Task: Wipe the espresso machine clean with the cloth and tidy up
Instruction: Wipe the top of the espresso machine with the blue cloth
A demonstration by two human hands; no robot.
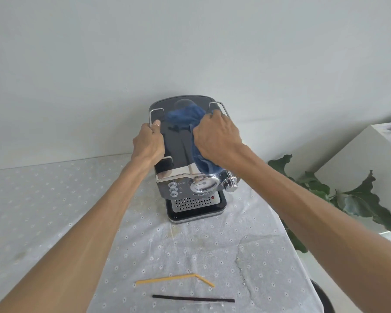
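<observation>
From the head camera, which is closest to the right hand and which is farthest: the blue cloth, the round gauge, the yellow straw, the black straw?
1. Blue cloth: gripped in the right hand, on the machine's top.
2. Round gauge: machine's front, just below the hand.
3. Yellow straw: on the table, near edge.
4. Black straw: just beyond the yellow one.

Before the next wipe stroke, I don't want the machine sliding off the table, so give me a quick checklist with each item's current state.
1. Left hand steadying the espresso machine at its left rail: ok.
2. Right hand gripping the blue cloth: ok.
3. Cloth in contact with the top panel: ok.
4. Machine flat on the tablecloth: ok.
5. Yellow straw and black straw tidied away: not ok.
6. Top panel clean: cannot tell.
</observation>
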